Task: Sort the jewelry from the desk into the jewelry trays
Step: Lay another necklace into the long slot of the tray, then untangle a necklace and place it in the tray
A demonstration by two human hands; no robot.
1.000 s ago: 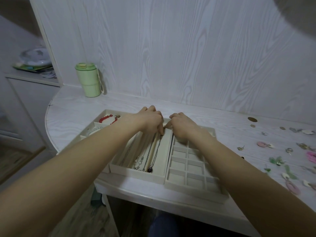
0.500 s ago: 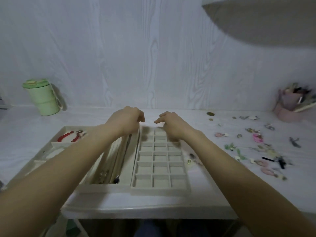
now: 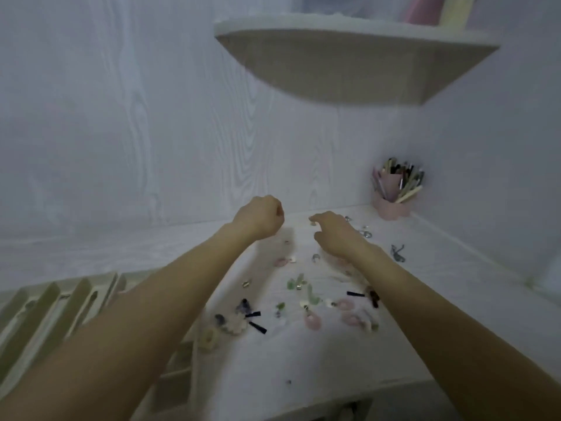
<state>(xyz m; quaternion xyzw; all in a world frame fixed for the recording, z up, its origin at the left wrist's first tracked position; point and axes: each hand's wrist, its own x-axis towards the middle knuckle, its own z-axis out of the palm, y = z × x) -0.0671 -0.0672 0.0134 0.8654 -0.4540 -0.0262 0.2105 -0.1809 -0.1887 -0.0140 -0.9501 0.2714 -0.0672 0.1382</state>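
head view: left hand (image 3: 261,220) raised above the bench (image 3: 303,360), grip curled tight, holding nothing visible. right hand (image 3: 335,235) over scattered jewelry (image 3: 312,302), grip narrow; contents cannot be told. jewelry trays (image 3: 45,311) at left edge.

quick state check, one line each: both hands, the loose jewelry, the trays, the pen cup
left hand: fist curled, nothing seen in it
right hand: fingers bent, reaching over the desk
jewelry: scattered loose on desk
trays: at left edge, contents unclear
pen cup: upright, full
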